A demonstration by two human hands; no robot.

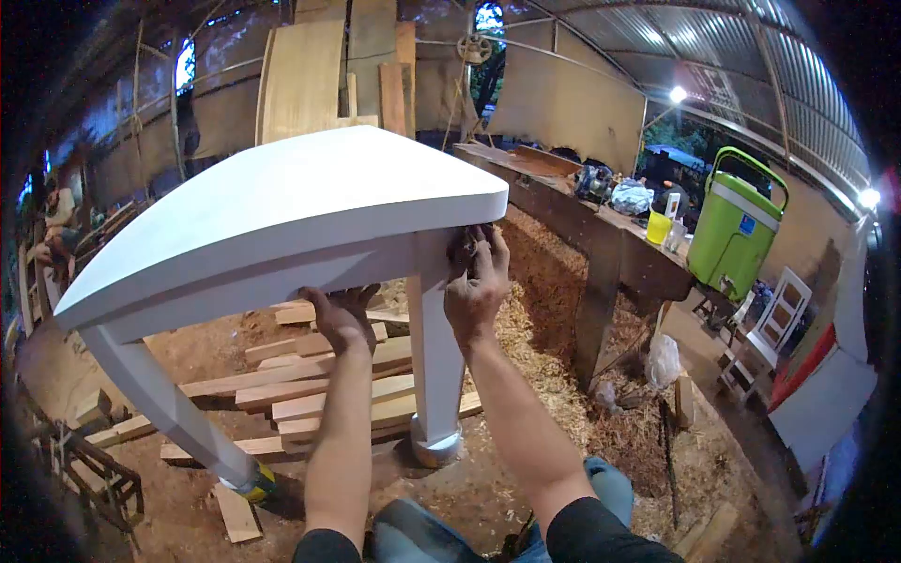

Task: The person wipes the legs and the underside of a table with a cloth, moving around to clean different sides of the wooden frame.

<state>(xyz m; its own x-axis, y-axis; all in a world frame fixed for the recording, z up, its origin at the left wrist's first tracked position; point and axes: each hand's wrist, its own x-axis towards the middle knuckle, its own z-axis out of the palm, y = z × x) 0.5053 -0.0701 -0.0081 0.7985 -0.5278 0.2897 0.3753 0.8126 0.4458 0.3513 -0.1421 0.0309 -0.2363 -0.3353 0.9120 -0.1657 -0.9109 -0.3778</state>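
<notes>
A white table (310, 192) with a curved-edged top stands before me on legs. My left hand (343, 321) is at the lower edge of its apron, thumb apart and fingers partly hidden beneath, gripping it from below. My right hand (480, 281) is raised to the top of the near right leg (435, 361), just under the tabletop corner. Its fingers are bent around a small dark thing pressed against the wood, too shaded to make out. A band of yellow and dark material wraps the foot of the left leg (178, 413).
Several cut boards (310, 394) lie on the dirt floor under the table. Wood shavings (535, 319) are heaped beside a long workbench (601, 225) on the right. A yellow cup (659, 228) and a green cooler (735, 230) stand there. A white chair (774, 314) is farther right.
</notes>
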